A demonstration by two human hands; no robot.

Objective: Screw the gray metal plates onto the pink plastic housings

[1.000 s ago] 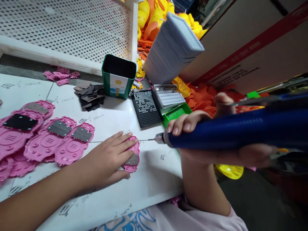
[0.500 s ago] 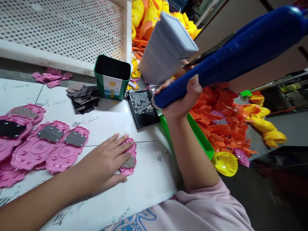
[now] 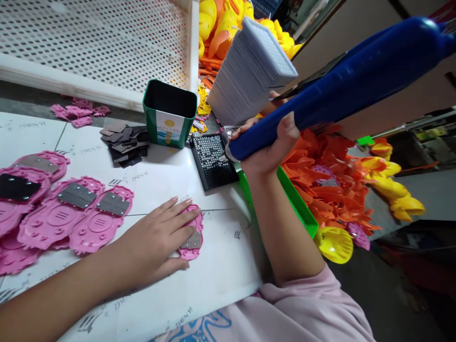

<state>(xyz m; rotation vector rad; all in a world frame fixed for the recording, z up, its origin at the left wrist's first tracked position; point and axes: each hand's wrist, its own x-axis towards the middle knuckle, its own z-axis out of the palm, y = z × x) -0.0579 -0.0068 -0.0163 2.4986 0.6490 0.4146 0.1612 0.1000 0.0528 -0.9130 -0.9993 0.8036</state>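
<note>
My left hand [image 3: 156, 237] lies flat with fingers stretched over a small pink plastic part [image 3: 195, 222], partly covering it. A grey metal plate [image 3: 193, 241] sits in the lower end of that part. In my right hand [image 3: 272, 147] is a blue electric screwdriver [image 3: 335, 92], gripped around its body and tilted down to the left. Its tip is over or on a black screw tray [image 3: 221, 179] whose holes hold many shiny screws; contact cannot be made out. To the left lie several pink casings [image 3: 95, 232] with grey or black plates screwed on.
A pile of dark plates [image 3: 126, 145] lies beside a green tin [image 3: 171, 126]. Behind stand a white perforated crate [image 3: 107, 92] and a stack of pale trays [image 3: 245, 71]. A green basket [image 3: 299, 204] and heaped orange parts [image 3: 320, 166] are at the right.
The view has shifted slightly, and the screwdriver's rear end appears a little lower. My left hand stays on the pink part.
</note>
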